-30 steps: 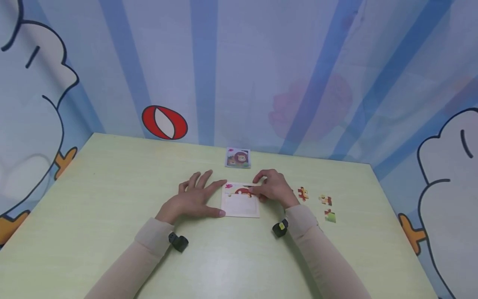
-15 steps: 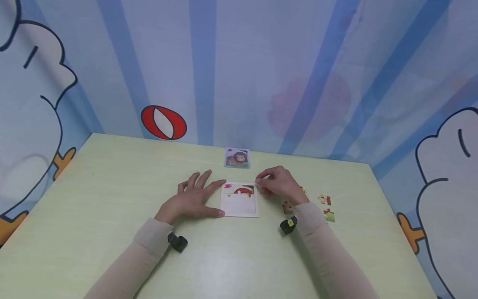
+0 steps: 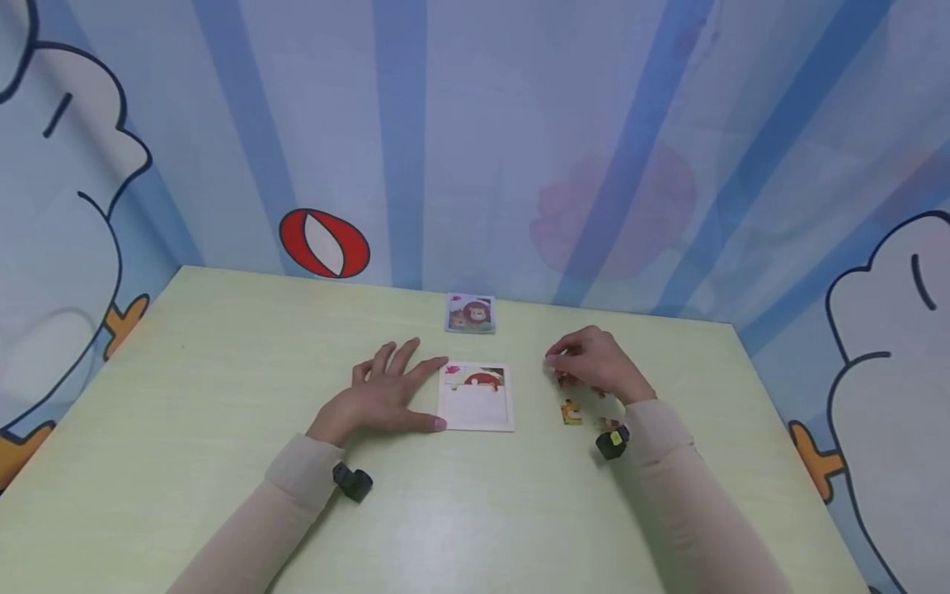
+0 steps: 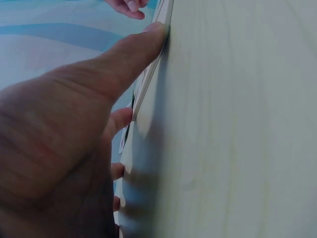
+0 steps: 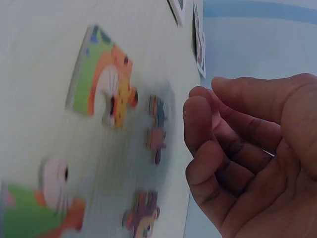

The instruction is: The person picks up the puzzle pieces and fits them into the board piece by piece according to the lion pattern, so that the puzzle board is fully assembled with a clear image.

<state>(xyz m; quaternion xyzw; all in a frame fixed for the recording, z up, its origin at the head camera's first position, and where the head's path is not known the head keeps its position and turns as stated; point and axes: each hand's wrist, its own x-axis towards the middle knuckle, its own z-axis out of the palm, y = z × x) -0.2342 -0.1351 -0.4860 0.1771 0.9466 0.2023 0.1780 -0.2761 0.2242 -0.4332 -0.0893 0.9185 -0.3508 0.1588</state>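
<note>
My left hand (image 3: 378, 402) lies at the left side of a small white puzzle board (image 3: 475, 417). Its thumb and index finger, held straight, touch the board's left corners, as the left wrist view also shows for the thumb (image 4: 133, 54). Joined pieces with a red-brown mane (image 3: 484, 379) fill the board's upper strip; the lower part is bare white. To the right, my right hand (image 3: 597, 361) hovers over loose jigsaw pieces, fingers loosely bent and holding nothing visible. Below it lie a yellow piece (image 3: 570, 412), an orange-and-green piece (image 5: 104, 82) and a purple-brown piece (image 5: 143, 215).
Behind the board lies a square picture card (image 3: 470, 313) with a lion on it. The pale table (image 3: 445, 511) ends at a blue striped cloth backdrop (image 3: 475, 165). Some loose pieces are partly hidden under the right hand and wrist.
My right hand has left the board's upper right corner and moved right, over the loose pieces. The left hand keeps its place on the board's edge.
</note>
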